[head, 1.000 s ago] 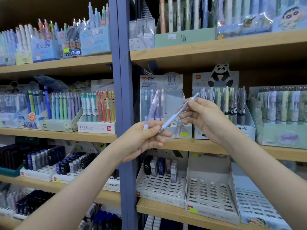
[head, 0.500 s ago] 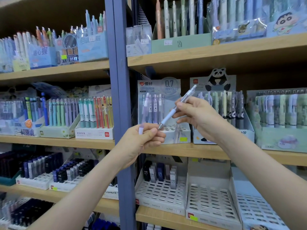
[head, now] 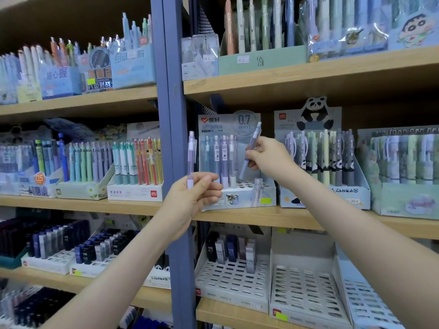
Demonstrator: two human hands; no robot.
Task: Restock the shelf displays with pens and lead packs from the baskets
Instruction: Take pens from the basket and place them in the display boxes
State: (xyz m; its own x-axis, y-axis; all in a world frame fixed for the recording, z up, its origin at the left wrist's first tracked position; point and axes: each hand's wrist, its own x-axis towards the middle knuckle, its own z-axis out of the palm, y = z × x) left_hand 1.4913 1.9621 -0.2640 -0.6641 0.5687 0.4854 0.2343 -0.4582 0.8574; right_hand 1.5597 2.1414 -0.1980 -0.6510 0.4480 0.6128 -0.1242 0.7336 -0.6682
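Tilted pen, lilac barrel, is pinched mid-barrel by right hand, fingers curled round it. Cap end points up-right above the fingers; tip goes down-left just below them, over the holed base of the 0.7 mm display box. Can't tell if the tip touches a hole.

Upright pen, also lilac, is held at its lower end by left hand, thumb and left fingers closed on it. Most of the barrel sticks up above those fingers, in front of the blue shelf post.

A few standing pens sit in the box between the two hands. Right of the right fingers is a panda display packed with pens. Both boxes sit on the wooden shelf. Below the fingers, white slotted trays hold some lead packs.
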